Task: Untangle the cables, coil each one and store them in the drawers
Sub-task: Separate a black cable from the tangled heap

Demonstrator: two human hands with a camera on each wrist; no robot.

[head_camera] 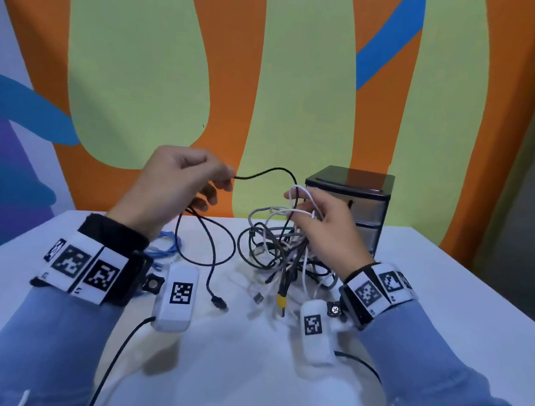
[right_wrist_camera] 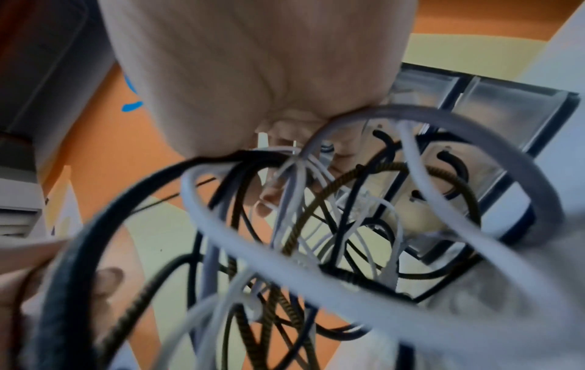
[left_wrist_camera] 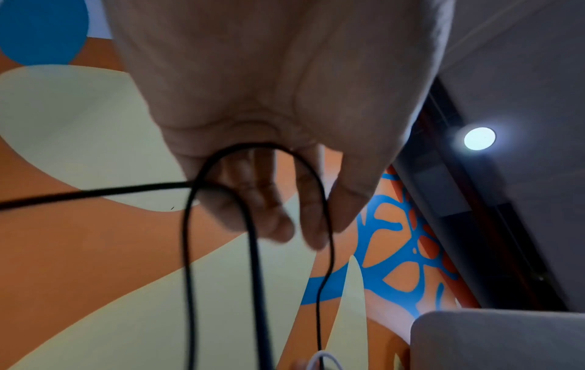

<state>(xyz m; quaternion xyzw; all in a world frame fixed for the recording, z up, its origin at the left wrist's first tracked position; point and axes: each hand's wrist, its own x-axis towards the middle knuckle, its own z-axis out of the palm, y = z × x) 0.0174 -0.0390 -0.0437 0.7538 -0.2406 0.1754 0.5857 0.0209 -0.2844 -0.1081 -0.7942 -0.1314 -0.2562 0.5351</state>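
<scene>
A tangle of white, grey and black cables [head_camera: 275,252] hangs from my right hand [head_camera: 319,220], whose fingers curl round its upper loops just above the white table [head_camera: 444,315]. In the right wrist view the same tangle of cables [right_wrist_camera: 316,225] fills the frame under my palm. My left hand [head_camera: 184,182] is raised to the left and pinches a thin black cable [head_camera: 262,173] that arcs across to the tangle. Its loops [left_wrist_camera: 253,225] hang below my left fingers [left_wrist_camera: 275,200], and its plug end [head_camera: 218,302] lies on the table.
A small black drawer unit [head_camera: 350,197] with translucent drawers, both closed, stands behind my right hand at the table's back. A coiled blue cable [head_camera: 165,245] lies on the table under my left wrist. A painted orange and green wall rises behind.
</scene>
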